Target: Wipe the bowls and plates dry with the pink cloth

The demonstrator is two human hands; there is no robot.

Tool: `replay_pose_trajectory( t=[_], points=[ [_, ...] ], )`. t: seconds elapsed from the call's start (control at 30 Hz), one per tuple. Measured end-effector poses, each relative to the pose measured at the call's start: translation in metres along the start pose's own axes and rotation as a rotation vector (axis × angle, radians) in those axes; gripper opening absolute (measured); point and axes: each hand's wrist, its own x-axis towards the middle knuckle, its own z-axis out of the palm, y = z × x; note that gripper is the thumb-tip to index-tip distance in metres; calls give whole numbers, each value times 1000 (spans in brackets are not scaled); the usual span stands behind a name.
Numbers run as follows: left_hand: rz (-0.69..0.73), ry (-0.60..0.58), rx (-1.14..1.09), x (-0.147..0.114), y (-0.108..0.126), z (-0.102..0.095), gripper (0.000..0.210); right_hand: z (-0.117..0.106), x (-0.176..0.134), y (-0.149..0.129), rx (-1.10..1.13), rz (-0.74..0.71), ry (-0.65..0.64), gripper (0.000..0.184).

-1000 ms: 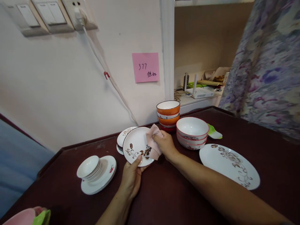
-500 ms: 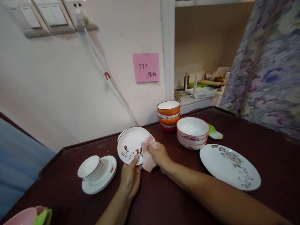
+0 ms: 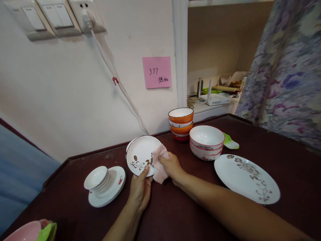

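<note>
A round white plate with brown flowers is held tilted up over the dark table. My left hand grips its lower edge, thumb on the face and fingers underneath. A pink cloth is pinched in my right hand and lies against the plate's right rim. Behind that plate, the rim of another white dish shows at the left; most of it is hidden.
Left: small white bowls on white plates, a pink bowl near a green item. Right: orange-and-white bowls, red-rimmed bowls, a green-and-white piece and an oval plate. The wall stands behind.
Almost nothing differs. The whole view has shifted very slightly; both hands keep the same hold on the plate and the cloth.
</note>
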Motion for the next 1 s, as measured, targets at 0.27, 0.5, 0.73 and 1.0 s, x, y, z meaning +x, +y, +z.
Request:
replay_pose_trajectory(
  t=[0.27,0.5,0.73,1.0],
  points=[
    [-18,-45,4,-3,1,1,41,-2,-1,-6,60,-48,-18,26],
    [-71,-149,6,-6,4,4,42,-28,14,-46,-35,-259,-24,15],
    [-98,-96,63,-6,3,2,41,-35,17,-55,-130,-330,-15,11],
    [-14,-25,4,-2,1,1,39,-9,6,-20,-49,-86,24,21]
  ],
)
